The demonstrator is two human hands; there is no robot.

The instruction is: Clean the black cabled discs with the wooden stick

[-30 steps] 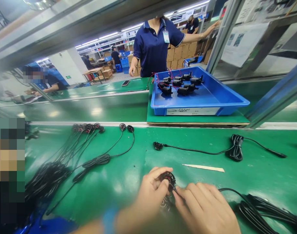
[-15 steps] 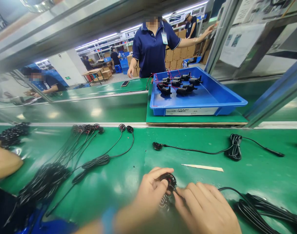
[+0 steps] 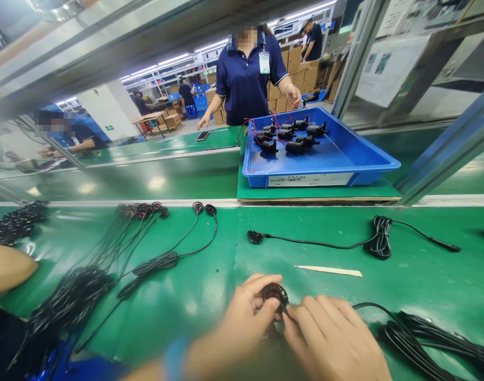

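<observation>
Between thumb and fingers, my left hand (image 3: 247, 309) holds a round black slotted disc (image 3: 276, 292) with some red in its middle. My right hand (image 3: 337, 333) pinches the black cable (image 3: 290, 312) at the disc's lower right edge. That cable seems to come out beyond my right hand toward a coiled black cable bundle (image 3: 420, 338). Under the disc, a second round part is mostly hidden by my fingers. Beyond my hands lie a pale pointed strip (image 3: 329, 271) and a similar disc (image 3: 255, 236) on a cable with a tied coil (image 3: 380, 237).
Several disc-ended cables (image 3: 75, 296) lie in a heap at left, beside another person's arm (image 3: 7, 267). A blue tray (image 3: 325, 180) with black motor-like parts stands on the raised ledge. A person (image 3: 247, 74) stands behind it; a phone (image 3: 202, 136) lies nearby. A metal post (image 3: 444, 143) slants at right.
The person across the bench has lowered an arm from the metal post toward the tray. My hands stay nearly in place; the disc is turned slightly and my left thumb has shifted over it.
</observation>
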